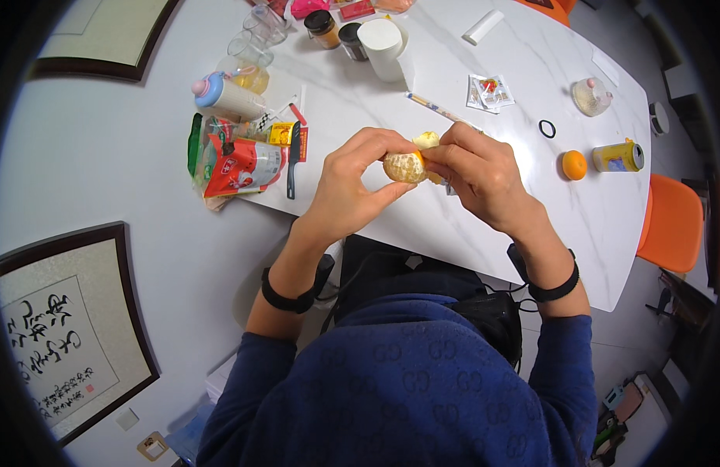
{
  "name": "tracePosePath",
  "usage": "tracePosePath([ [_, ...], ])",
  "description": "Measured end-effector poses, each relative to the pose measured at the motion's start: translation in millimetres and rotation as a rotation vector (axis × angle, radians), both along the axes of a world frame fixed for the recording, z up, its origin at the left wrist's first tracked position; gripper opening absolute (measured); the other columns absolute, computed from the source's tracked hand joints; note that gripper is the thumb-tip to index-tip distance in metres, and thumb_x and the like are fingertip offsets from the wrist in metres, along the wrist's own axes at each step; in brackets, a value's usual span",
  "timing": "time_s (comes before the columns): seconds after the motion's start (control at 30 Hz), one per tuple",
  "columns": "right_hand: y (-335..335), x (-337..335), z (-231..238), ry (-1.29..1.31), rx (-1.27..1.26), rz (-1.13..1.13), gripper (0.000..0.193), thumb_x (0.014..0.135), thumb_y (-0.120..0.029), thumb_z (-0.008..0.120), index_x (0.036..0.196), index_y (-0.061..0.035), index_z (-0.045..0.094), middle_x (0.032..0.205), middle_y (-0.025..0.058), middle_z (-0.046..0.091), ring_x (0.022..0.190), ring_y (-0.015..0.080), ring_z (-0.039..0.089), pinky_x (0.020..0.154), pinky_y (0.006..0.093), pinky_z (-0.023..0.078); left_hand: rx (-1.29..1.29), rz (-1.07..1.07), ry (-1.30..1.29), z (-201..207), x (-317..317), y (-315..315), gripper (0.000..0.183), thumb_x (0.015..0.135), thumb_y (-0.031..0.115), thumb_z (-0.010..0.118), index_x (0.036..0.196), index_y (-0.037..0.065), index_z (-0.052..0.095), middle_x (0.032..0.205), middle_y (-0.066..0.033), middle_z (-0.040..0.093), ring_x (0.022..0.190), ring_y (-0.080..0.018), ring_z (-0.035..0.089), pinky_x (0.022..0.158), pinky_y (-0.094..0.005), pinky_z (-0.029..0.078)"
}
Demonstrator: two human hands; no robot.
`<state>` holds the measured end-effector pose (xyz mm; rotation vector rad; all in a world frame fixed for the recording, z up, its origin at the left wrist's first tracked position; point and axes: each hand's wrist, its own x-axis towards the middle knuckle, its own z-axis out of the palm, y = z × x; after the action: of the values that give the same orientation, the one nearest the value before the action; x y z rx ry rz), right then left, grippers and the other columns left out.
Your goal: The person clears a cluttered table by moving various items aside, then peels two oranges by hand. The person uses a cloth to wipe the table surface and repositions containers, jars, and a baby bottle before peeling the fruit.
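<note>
Over the near part of the white table, my left hand (pixel 346 187) holds a partly peeled mandarin (pixel 403 168) between thumb and fingers. Its pale, white-threaded segments face me, and a strip of orange skin remains at the upper right. My right hand (pixel 484 173) pinches at that skin from the other side, fingers bent and close to the left fingertips. A loosened flap of peel (pixel 426 140), pale inside, stands up between the two hands. Part of the fruit is hidden behind my fingers.
On the marbled table (pixel 531 226), a whole mandarin (pixel 574 165) and a yellow can (pixel 618 157) stand right, near a black ring (pixel 547 128). A knife (pixel 293 163), red food bag (pixel 247 167) and bottle (pixel 229 96) are left. Paper roll (pixel 381 48) and jars stand far back.
</note>
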<state>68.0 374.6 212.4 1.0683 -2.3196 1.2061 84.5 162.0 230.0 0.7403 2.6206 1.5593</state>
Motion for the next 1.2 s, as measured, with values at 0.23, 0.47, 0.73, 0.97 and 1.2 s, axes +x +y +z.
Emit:
tracePosePath([
  [0.23,1.1,1.0,4.4,0.151,0.104,0.036,0.021,0.067,-0.002,0.071,0.080,-0.0034,0.056,0.084,0.0072,0.050,0.065,0.0232,0.056,0.054,0.0338,0.047,-0.031,-0.057,0.002,6.6,-1.0,-0.9,0.036,0.071,0.000,0.077,0.105,0.001,0.065,0.107,-0.0139,0.065,0.099,-0.0267,0.064,0.087,-0.0345,0.050],
  [0.47,1.2,0.7,1.4,0.077,0.015,0.039,0.025,0.065,0.002,0.073,0.081,-0.0034,0.055,0.082,0.0076,0.051,0.063,0.0231,0.056,0.053,0.0336,0.047,-0.018,-0.103,-0.059,6.3,-2.9,-0.9,0.035,0.070,-0.003,0.076,0.104,0.000,0.065,0.108,-0.0136,0.067,0.103,-0.0246,0.063,0.091,-0.0340,0.049],
  [0.73,1.9,6.2,0.9,-0.002,0.034,0.006,0.023,0.071,0.002,0.074,0.088,-0.0029,0.060,0.084,0.0072,0.053,0.064,0.0220,0.059,0.054,0.0336,0.048,-0.039,-0.095,-0.060,7.6,-4.2,-1.1,0.038,0.070,-0.003,0.075,0.106,0.001,0.066,0.109,-0.0135,0.067,0.105,-0.0245,0.064,0.091,-0.0333,0.049],
  [0.97,1.1,8.5,-7.6,-0.269,-0.203,-0.023,0.012,0.076,0.003,0.067,0.086,-0.0009,0.061,0.083,0.0072,0.053,0.065,0.0188,0.057,0.056,0.0292,0.046,-0.027,-0.107,-0.015,9.1,-4.2,2.5,0.038,0.069,-0.005,0.075,0.106,0.001,0.066,0.108,-0.0126,0.067,0.104,-0.0245,0.064,0.090,-0.0332,0.050],
  [1.2,-0.3,10.0,-7.4,-0.829,-0.461,0.014,0.007,0.083,0.000,0.065,0.089,0.0007,0.064,0.087,0.0038,0.057,0.078,0.0099,0.057,0.064,0.0265,0.047,-0.027,-0.120,-0.021,6.0,-5.7,-0.2,0.037,0.069,-0.004,0.076,0.105,0.002,0.067,0.109,-0.0125,0.067,0.104,-0.0249,0.064,0.090,-0.0335,0.050],
])
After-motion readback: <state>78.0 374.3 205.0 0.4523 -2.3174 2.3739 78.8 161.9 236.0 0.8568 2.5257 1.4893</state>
